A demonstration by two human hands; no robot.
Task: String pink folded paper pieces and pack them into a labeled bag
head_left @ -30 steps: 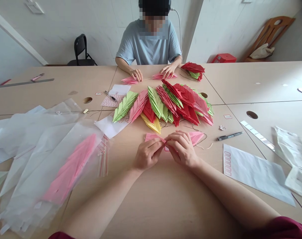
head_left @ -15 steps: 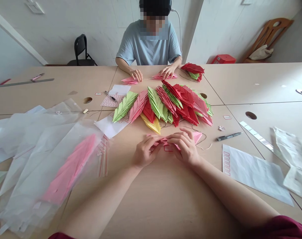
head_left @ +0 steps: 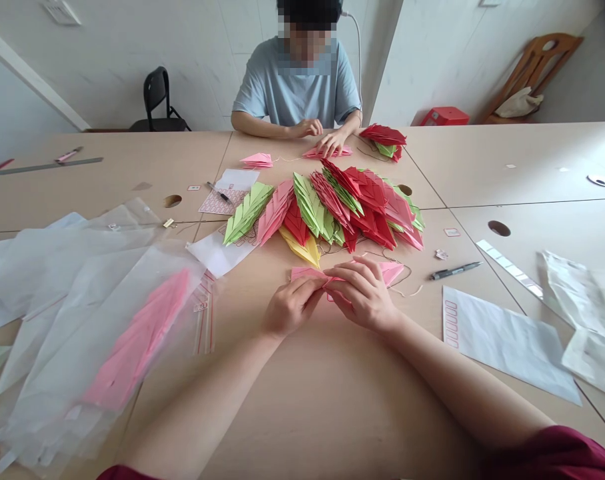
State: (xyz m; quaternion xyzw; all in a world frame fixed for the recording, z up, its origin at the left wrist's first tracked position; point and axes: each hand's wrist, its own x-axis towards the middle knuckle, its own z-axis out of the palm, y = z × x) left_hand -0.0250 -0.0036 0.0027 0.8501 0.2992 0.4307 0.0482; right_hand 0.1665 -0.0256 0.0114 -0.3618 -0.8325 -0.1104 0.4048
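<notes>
Both my hands are on a pink folded paper piece (head_left: 392,271) lying on the table in front of me. My left hand (head_left: 293,303) pinches its left part between thumb and fingers. Over its middle lies my right hand (head_left: 365,297), fingers bent and closed on the paper, hiding much of it. A thin string (head_left: 407,291) trails from its right end. Just beyond my hands sits a heap of folded paper pieces in green (head_left: 250,212), pink (head_left: 276,212), red (head_left: 370,190) and yellow (head_left: 302,248), overlapping one another.
Across the table a person (head_left: 292,87) in a light blue shirt handles pink folded pieces (head_left: 327,152). Clear plastic bags (head_left: 82,293), one with pink paper inside, spread at left. A pen (head_left: 455,271), a white sheet (head_left: 507,340) and a white bag (head_left: 592,320) lie at right.
My fingers have shifted slightly on the pink paper, and more of its left end shows. The person opposite has drawn one hand away from the left pink piece.
</notes>
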